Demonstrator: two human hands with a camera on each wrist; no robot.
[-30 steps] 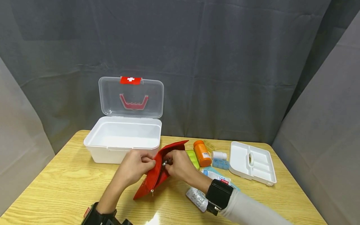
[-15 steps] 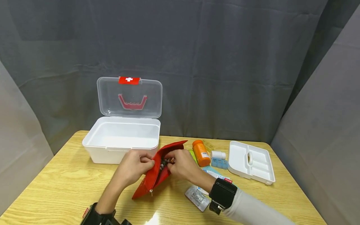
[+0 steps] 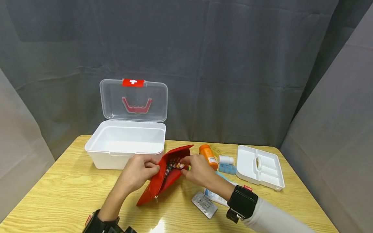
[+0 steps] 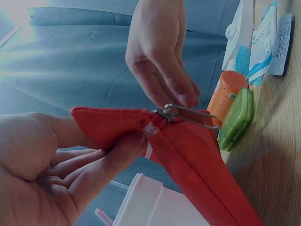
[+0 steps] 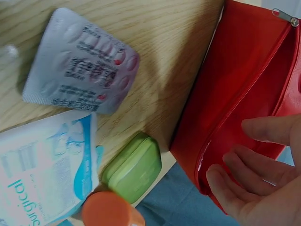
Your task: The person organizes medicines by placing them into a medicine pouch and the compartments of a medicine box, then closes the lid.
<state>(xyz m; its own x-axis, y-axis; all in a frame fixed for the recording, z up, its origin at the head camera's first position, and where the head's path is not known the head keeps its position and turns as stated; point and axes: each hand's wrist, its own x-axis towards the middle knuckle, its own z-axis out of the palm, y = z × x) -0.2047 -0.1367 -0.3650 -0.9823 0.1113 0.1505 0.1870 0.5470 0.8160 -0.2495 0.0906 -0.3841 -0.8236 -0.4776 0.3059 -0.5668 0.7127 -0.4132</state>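
green case (image 3: 189, 167) mostly hidden behind right hand (image 3: 198, 170)

A white box (image 3: 125, 144) with its clear lid (image 3: 133, 101) up is set at the back of the wooden table (image 3: 58, 194), and an orange bottle (image 3: 208, 155), a green case (image 5: 133, 167), a pill sheet (image 3: 204, 204) and a white tray (image 3: 260, 167) are laid to the right.
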